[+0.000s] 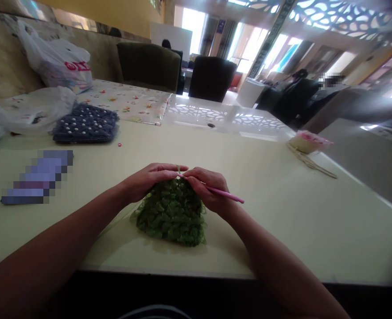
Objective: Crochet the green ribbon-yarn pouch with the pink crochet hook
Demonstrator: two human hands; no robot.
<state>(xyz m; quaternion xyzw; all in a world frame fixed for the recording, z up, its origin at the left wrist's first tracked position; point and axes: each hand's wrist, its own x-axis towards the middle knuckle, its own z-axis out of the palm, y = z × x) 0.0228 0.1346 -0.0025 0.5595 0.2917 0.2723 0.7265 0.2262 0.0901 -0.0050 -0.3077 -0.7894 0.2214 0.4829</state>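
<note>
A green ruffled crochet piece [171,212] hangs below my two hands, its lower edge close to the tabletop. My left hand [149,179] is closed on its upper edge, with a strand of green yarn [178,169] over the fingers. In my right hand [209,184] is a pink crochet hook [227,194], pinched like a pen with its handle pointing right. The hook's tip meets the top of the green piece between both hands. A pale strand runs from the piece down to the left across the table.
Left on the pale table [269,221] lie a pixelated phone-like object [38,177], a navy ruffled piece with white beads [84,124] and plastic bags [61,62]. A small pink ring [119,145] lies nearby. A pink-topped bundle [308,141] and cord [312,165] sit right. Chairs and people are beyond.
</note>
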